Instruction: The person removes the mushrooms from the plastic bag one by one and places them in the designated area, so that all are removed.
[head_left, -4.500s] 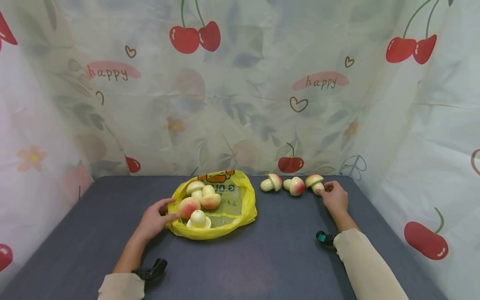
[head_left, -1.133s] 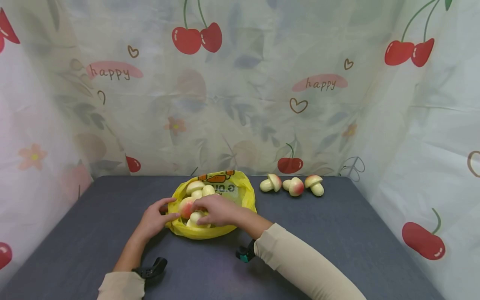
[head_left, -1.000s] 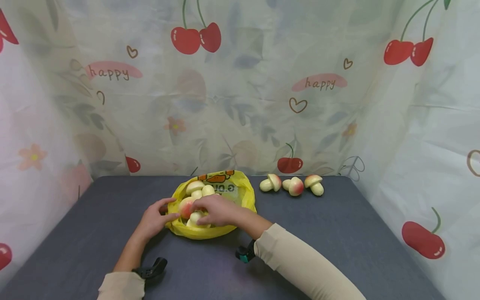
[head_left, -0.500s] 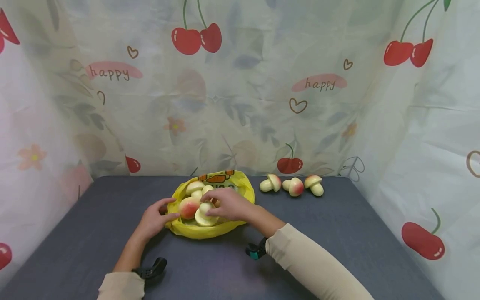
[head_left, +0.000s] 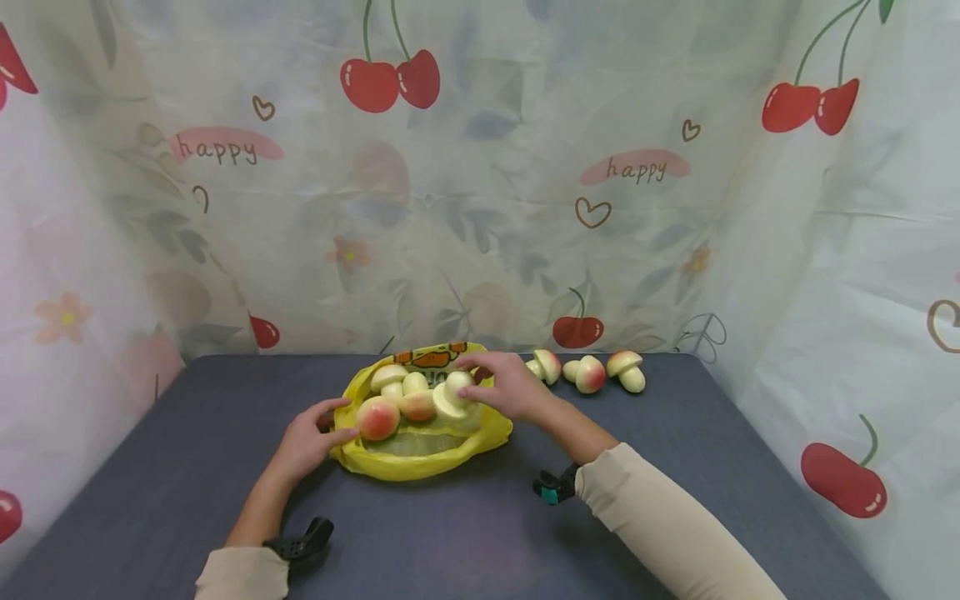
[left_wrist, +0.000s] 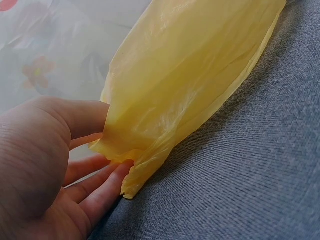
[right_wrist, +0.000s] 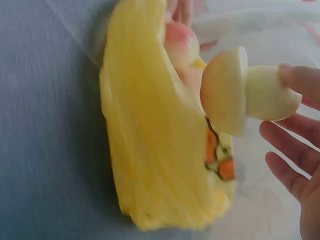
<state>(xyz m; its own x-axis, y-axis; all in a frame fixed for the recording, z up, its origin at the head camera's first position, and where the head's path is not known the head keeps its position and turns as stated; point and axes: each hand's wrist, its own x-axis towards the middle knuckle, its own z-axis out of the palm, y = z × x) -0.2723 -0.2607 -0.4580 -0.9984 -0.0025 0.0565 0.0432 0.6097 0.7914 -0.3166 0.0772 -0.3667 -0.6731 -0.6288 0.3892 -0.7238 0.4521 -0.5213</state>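
A yellow plastic bag point(head_left: 457, 454) lies open-mouthed on the table. My left hand point(head_left: 303, 437) grips its left rim; in the left wrist view, fingers and thumb are on either side of the yellow film point(left_wrist: 165, 90). My right hand point(head_left: 517, 390) pinches a toy mushroom point(head_left: 450, 400) by its pale stem, cap pointing down-left, over the right part of the bag. The right wrist view has this mushroom point(right_wrist: 222, 92) above the bag's mouth, held by thumb and fingertips. Inside the bag are a red-capped mushroom point(head_left: 378, 418), one lying stem-up point(head_left: 417, 404) and one with a cream cap point(head_left: 388, 377).
Three more toy mushrooms stand in a row at the table's back right: the left one point(head_left: 547, 367) partly behind my right hand, the middle one point(head_left: 590, 375) and the right one point(head_left: 626, 370). A cherry-printed curtain point(head_left: 480, 208) hangs behind the dark table point(head_left: 450, 542).
My right hand let go of the rightmost mushroom in the row, reached into the bag and took the front mushroom, carrying it right and back. My left hand has stayed at the rim.
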